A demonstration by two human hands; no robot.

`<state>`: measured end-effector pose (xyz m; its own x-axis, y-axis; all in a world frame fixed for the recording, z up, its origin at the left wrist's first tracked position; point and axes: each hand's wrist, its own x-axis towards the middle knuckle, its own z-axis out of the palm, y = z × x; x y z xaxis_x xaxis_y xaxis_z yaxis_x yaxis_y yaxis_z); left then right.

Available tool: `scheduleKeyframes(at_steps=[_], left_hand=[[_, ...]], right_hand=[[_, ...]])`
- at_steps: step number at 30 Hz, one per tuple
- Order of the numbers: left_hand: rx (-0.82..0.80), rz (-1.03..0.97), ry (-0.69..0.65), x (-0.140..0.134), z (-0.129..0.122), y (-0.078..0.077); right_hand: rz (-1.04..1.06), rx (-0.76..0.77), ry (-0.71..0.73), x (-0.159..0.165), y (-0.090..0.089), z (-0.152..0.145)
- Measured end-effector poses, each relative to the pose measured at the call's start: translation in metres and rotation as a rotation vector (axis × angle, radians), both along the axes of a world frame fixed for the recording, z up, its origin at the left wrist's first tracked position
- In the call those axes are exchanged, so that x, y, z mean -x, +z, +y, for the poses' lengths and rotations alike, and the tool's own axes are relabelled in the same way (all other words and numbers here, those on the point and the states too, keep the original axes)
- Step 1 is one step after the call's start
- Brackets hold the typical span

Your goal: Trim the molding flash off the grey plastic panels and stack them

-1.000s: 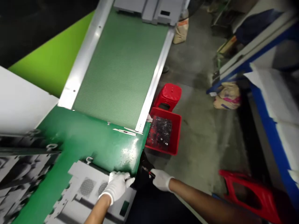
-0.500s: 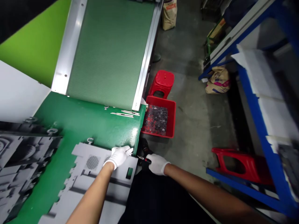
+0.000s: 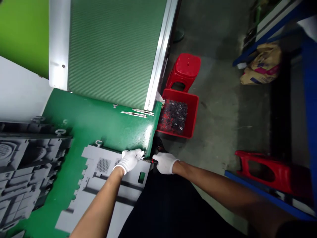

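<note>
My left hand (image 3: 130, 160), in a white glove, is closed in a pinch at the upper right corner of a grey plastic panel (image 3: 105, 196). What lies between its fingertips is too small to make out. Just to the right, my gloved right hand (image 3: 164, 162) is wrapped round a slim hand tool with a red and black handle (image 3: 154, 161). Its metal tip points left and meets the left fingertips, at the panel's edge. The panel lies flat on the green tabletop (image 3: 99, 122), with a round mesh grille and a rectangular opening.
Two craft knives (image 3: 133, 114) lie near the conveyor belt (image 3: 114, 56). More dark grey moulded parts (image 3: 22, 175) lie at left. On the floor, a red bin (image 3: 194, 115) holds many small dark pieces, beside a red stool (image 3: 188, 66). Blue racking (image 3: 309, 99) stands at right.
My right hand has brought the tool left, so its tip now meets my left fingertips. The whole view has shifted, with the bin and stool appearing farther right.
</note>
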<state>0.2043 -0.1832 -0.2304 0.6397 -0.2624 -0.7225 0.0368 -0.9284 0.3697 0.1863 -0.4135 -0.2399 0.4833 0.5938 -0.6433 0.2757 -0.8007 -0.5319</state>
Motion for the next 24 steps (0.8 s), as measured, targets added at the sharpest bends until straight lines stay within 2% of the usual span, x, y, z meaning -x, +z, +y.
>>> scheduleKeyframes(at_steps=[9,15,18,24], left_hand=[[-0.014,-0.013,-0.003,0.0,-0.001,-0.001],[0.015,0.008,0.014,0.0,-0.001,-0.003],[0.037,0.036,0.037,-0.002,0.002,-0.003],[0.129,0.129,0.048,-0.005,0.01,0.005]], right_hand=[[0.006,0.153,0.094,-0.013,0.0,0.014],[-0.01,0.13,0.158,-0.024,-0.005,0.011],[-0.008,0.128,0.167,-0.027,0.0,0.01],[-0.01,0.177,0.089,-0.018,0.015,0.014]])
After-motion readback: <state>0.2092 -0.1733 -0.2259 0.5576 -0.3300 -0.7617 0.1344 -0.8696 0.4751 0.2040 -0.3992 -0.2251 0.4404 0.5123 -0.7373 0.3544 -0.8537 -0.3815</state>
